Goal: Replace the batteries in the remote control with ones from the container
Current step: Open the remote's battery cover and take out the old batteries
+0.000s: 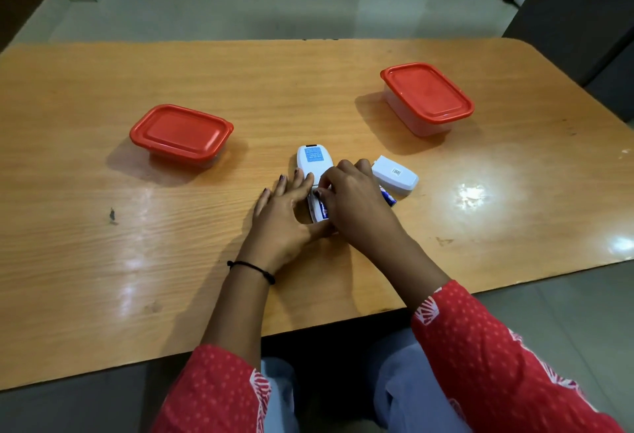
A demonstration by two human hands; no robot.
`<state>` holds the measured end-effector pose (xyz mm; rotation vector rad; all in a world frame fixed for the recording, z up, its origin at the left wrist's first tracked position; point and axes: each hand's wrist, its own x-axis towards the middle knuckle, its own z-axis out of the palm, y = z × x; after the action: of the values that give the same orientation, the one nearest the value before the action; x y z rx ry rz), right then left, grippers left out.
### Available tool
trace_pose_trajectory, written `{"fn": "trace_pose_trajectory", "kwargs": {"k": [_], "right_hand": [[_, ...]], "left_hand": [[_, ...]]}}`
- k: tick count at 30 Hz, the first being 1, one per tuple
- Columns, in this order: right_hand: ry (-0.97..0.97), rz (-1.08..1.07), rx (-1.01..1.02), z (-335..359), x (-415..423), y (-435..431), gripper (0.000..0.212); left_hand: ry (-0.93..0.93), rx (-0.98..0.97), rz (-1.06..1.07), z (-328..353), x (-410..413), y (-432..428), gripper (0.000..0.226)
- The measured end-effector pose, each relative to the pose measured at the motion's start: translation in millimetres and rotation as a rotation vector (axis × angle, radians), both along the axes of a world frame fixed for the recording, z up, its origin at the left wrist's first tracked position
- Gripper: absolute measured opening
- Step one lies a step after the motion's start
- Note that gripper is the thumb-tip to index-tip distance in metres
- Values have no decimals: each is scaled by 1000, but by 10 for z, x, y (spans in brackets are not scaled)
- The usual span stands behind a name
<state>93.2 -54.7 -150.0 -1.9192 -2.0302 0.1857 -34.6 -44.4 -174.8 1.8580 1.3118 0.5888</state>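
Observation:
A white remote control (314, 161) lies face down at the table's middle, its battery bay uncovered. My left hand (286, 213) rests along its left side and steadies it, fingers spread. My right hand (353, 199) pinches a blue battery (323, 209) that lies in the bay. Another blue battery (388, 196) lies on the table, partly hidden behind my right hand. The white battery cover (394, 175) lies just right of the remote. Two clear containers with red lids stand closed, one at the left (181, 134) and one at the far right (427, 94).
The wooden table (103, 227) has rounded corners; its near edge runs just in front of my lap. Tiled floor lies beyond the far edge. A dark cabinet (583, 4) stands at the right.

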Motion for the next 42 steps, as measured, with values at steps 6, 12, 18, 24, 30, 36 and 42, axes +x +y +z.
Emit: {"fn": "trace_pose_trajectory", "kwargs": {"k": [6,12,18,24,30,36,42], "right_hand": [[-71,33,-153,184,-92,-13,23],[51,119,-195,289,-194,-109,24],[332,94,-76,223,-89,-265,11],[445,67,94,99,141,-367,11],[546,81,131,-160,288,-594,24],[575,-33,71,-219,498,-616,23],[528,33,36,-260,449,-600,38]], "left_hand": [[33,-5,-3,44,5,-7,85],[154,-1,-47,105,1,13,75],[148,26,-48,68,-2,6,70],[6,-7,1,22,-22,-2,91],[1,50,29,-21,-20,-29,88],[48,90,42,7,1,-93,84],[61,208,-10,25,51,-193,66]]}}
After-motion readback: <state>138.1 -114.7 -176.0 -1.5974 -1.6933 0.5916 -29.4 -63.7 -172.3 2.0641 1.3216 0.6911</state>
